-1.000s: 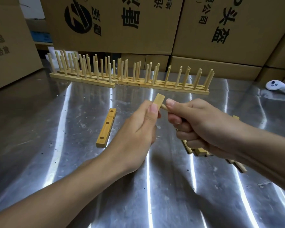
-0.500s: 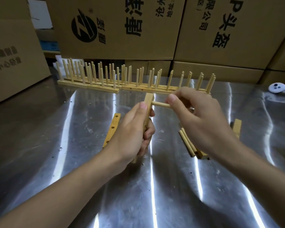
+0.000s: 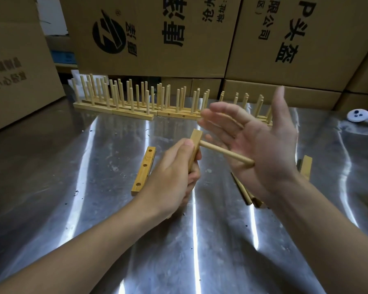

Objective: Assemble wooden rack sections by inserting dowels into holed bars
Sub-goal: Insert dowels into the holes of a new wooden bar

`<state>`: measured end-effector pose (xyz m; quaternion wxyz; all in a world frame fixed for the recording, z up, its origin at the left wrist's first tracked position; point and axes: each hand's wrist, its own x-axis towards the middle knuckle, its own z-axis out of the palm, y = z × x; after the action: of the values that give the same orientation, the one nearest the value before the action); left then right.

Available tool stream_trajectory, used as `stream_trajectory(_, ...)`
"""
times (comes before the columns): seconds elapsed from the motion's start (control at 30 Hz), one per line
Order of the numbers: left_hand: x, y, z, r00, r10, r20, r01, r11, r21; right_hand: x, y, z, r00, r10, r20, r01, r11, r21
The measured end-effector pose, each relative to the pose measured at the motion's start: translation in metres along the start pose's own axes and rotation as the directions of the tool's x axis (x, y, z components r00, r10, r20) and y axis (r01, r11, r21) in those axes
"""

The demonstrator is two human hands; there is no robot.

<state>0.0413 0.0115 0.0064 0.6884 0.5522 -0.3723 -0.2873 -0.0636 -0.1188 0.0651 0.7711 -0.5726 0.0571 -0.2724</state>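
Note:
My left hand (image 3: 174, 177) grips a wooden holed bar (image 3: 194, 143) upright above the steel table. A dowel (image 3: 225, 152) sticks sideways out of the bar's top hole, pointing right. My right hand (image 3: 261, 143) is open, fingers straight, its palm against the dowel's free end. A second holed bar (image 3: 143, 170) with three visible holes lies flat on the table left of my left hand. Loose dowels (image 3: 242, 190) lie on the table under my right wrist, partly hidden.
Finished rack sections (image 3: 136, 102) with upright dowels stand in a row at the back of the steel table (image 3: 72, 187). Cardboard boxes (image 3: 153, 35) wall in the back and left. A white controller (image 3: 361, 117) lies far right. Another bar (image 3: 306, 167) lies at right.
My right hand let go of the dowel it pinched and opened flat, its palm now against the dowel's end. The dowel stands seated in the bar my left hand holds.

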Motion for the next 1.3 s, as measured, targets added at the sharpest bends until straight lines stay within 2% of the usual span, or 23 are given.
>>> stream_trajectory(0.13,0.003,-0.004,-0.004,1.0,-0.004,0.031,0.003,1.0,0.028,-0.002,0.0,-0.007,0.979,0.098,0.178,-0.102,0.995,0.016)
stream_trajectory(0.2,0.004,-0.006,-0.004,0.998,-0.008,0.059,0.005,0.999,0.051,-0.003,-0.001,-0.009,0.972,0.124,0.197,-0.133,0.991,0.032)
stream_trajectory(0.43,0.0,-0.009,-0.004,0.993,0.091,0.078,-0.107,0.965,0.238,-0.007,0.005,-0.004,0.999,0.039,0.031,-0.038,0.999,-0.038)
stream_trajectory(0.7,-0.005,-0.007,0.004,0.988,0.087,0.125,-0.115,0.963,0.242,-0.01,0.002,-0.005,0.995,0.063,-0.078,-0.066,0.997,-0.029)
stream_trajectory(0.9,-0.008,-0.003,0.012,0.994,0.042,0.099,-0.056,0.987,0.15,-0.01,0.003,-0.006,0.988,0.083,-0.132,-0.091,0.994,-0.055)
stream_trajectory(1.03,-0.012,0.001,0.012,0.996,-0.004,0.089,-0.012,0.984,0.178,-0.01,0.002,-0.006,0.981,0.126,-0.146,-0.138,0.988,-0.075)
stream_trajectory(1.1,-0.011,0.003,0.012,0.996,-0.028,0.086,0.012,0.984,0.177,-0.011,0.0,-0.009,0.982,0.141,-0.127,-0.145,0.989,-0.023)
stream_trajectory(1.23,-0.007,0.0,0.011,0.998,0.01,0.059,-0.022,0.981,0.193,-0.011,-0.002,-0.012,0.986,0.166,0.033,-0.17,0.966,0.196)
stream_trajectory(1.3,-0.007,-0.002,0.01,0.998,0.007,0.061,-0.02,0.979,0.203,-0.012,0.002,-0.009,0.986,0.163,0.03,-0.166,0.958,0.236)
